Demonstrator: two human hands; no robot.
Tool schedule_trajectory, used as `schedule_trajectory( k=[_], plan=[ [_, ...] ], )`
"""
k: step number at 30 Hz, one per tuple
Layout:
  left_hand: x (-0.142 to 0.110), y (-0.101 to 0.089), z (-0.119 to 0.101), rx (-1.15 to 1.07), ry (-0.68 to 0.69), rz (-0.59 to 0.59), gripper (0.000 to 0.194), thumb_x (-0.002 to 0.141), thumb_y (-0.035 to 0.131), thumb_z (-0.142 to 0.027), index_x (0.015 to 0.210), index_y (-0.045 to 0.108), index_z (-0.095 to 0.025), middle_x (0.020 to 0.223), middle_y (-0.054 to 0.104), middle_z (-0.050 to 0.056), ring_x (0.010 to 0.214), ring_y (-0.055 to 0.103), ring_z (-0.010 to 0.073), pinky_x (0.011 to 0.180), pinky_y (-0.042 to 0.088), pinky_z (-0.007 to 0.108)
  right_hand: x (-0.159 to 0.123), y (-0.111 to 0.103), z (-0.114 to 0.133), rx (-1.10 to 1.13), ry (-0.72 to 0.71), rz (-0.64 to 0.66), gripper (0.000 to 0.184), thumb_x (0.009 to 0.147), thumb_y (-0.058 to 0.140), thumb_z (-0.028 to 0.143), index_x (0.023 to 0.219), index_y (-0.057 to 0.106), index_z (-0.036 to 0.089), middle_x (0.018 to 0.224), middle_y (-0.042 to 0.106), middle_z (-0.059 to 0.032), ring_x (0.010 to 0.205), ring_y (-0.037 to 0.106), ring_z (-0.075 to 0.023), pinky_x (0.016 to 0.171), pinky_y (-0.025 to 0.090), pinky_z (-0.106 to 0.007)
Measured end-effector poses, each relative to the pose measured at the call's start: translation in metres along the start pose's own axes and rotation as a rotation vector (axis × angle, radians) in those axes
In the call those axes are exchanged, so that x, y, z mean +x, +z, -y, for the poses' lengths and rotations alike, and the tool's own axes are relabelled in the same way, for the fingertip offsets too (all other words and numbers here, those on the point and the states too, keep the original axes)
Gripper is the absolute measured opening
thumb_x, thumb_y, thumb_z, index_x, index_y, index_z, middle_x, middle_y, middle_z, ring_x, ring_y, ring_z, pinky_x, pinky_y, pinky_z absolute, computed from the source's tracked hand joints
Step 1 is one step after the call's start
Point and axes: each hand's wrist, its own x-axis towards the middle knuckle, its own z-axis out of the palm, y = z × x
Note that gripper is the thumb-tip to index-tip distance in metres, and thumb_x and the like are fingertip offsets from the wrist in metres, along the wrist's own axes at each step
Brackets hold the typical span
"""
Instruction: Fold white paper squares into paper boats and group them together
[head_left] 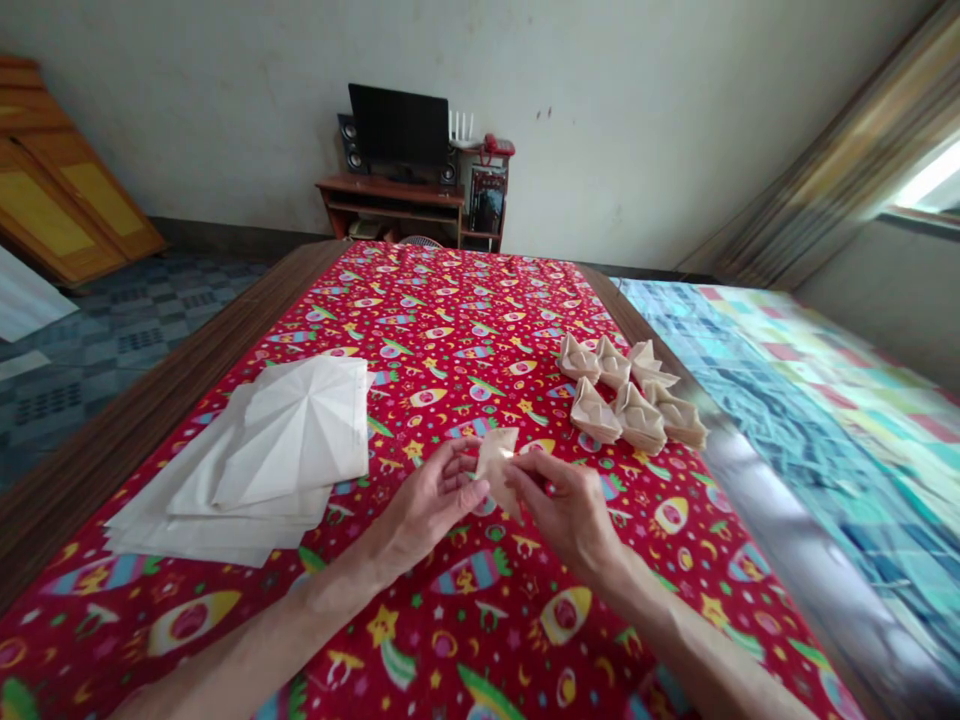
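Note:
A small piece of folded beige paper (496,462) is pinched between both my hands above the red patterned tablecloth (465,340). My left hand (427,505) grips its left edge with thumb and fingers. My right hand (566,510) holds the right side, fingers curled round it. To the right, beyond my hands, lies a cluster of several finished folded beige paper shapes (634,400). A stack of white creased paper sheets (262,450) lies to my left on the cloth.
The table has a dark wooden edge (150,400) on the left. A bed with a colourful patchwork cover (810,400) runs along the right. Against the far wall stands a small desk (394,195) with a monitor (399,125) and speakers. A yellow cabinet (60,190) stands far left.

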Motion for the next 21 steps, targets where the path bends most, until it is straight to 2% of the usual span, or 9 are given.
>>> schedule_trajectory(
  k=[3,6,8,10,13,18,21],
  plan=[
    [-0.004,-0.002,-0.004,0.058,0.062,-0.002,0.053,0.085,0.056,-0.042,0.129,0.039,-0.018,0.116,0.058,0.011,0.087,0.06,0.0145,0.073,0.05,0.024,0.022,-0.038,-0.009,-0.084,0.074,-0.104,0.025,0.084,0.055,0.035,0.075,0.069,0.017,0.062,0.066,-0.0011,0.054,0.055,-0.0112,0.05,0.039,-0.02],
    [-0.005,-0.004,-0.003,0.146,0.067,-0.017,0.044,0.088,0.051,-0.038,0.125,0.044,-0.016,0.111,0.06,0.011,0.076,0.057,0.0122,0.066,0.048,0.022,0.048,-0.084,-0.021,-0.344,0.168,-0.235,0.03,0.081,0.053,0.04,0.075,0.071,0.017,0.057,0.064,-0.0015,0.049,0.053,-0.0119,0.047,0.034,-0.022],
    [-0.005,-0.005,0.0,0.206,0.053,-0.014,0.038,0.088,0.048,-0.037,0.12,0.048,-0.016,0.105,0.062,0.009,0.07,0.055,0.0113,0.06,0.045,0.021,0.063,-0.108,-0.03,-0.519,0.19,-0.197,0.031,0.079,0.051,0.039,0.065,0.068,0.017,0.053,0.061,-0.0019,0.049,0.052,-0.0122,0.049,0.033,-0.023],
    [-0.004,-0.005,0.001,0.254,0.041,-0.002,0.034,0.088,0.046,-0.035,0.116,0.052,-0.016,0.1,0.063,0.008,0.069,0.056,0.0115,0.059,0.044,0.021,0.073,-0.123,-0.037,-0.629,0.17,-0.127,0.033,0.078,0.049,0.038,0.06,0.066,0.016,0.05,0.059,-0.0015,0.047,0.049,-0.0112,0.048,0.03,-0.023],
    [-0.005,-0.004,0.0,0.295,0.043,0.009,0.032,0.087,0.045,-0.034,0.11,0.056,-0.015,0.096,0.065,0.007,0.07,0.059,0.0125,0.062,0.046,0.021,0.082,-0.128,-0.047,-0.745,0.165,-0.033,0.032,0.078,0.048,0.037,0.057,0.063,0.016,0.048,0.055,-0.001,0.046,0.046,-0.0107,0.047,0.026,-0.024],
    [-0.006,-0.003,-0.002,0.312,0.055,-0.01,0.032,0.085,0.045,-0.034,0.107,0.058,-0.015,0.093,0.066,0.007,0.069,0.06,0.0134,0.062,0.047,0.022,0.085,-0.121,-0.056,-0.897,0.143,0.081,0.03,0.08,0.046,0.032,0.06,0.063,0.017,0.051,0.055,-0.0012,0.047,0.044,-0.0103,0.049,0.024,-0.025],
    [-0.006,-0.004,-0.003,0.352,0.063,-0.009,0.031,0.086,0.044,-0.034,0.105,0.06,-0.015,0.09,0.067,0.006,0.066,0.06,0.0129,0.06,0.047,0.021,0.086,-0.116,-0.059,-0.966,0.156,0.125,0.029,0.08,0.046,0.031,0.064,0.065,0.017,0.056,0.057,-0.0029,0.051,0.047,-0.0115,0.05,0.025,-0.025]
  ],
)
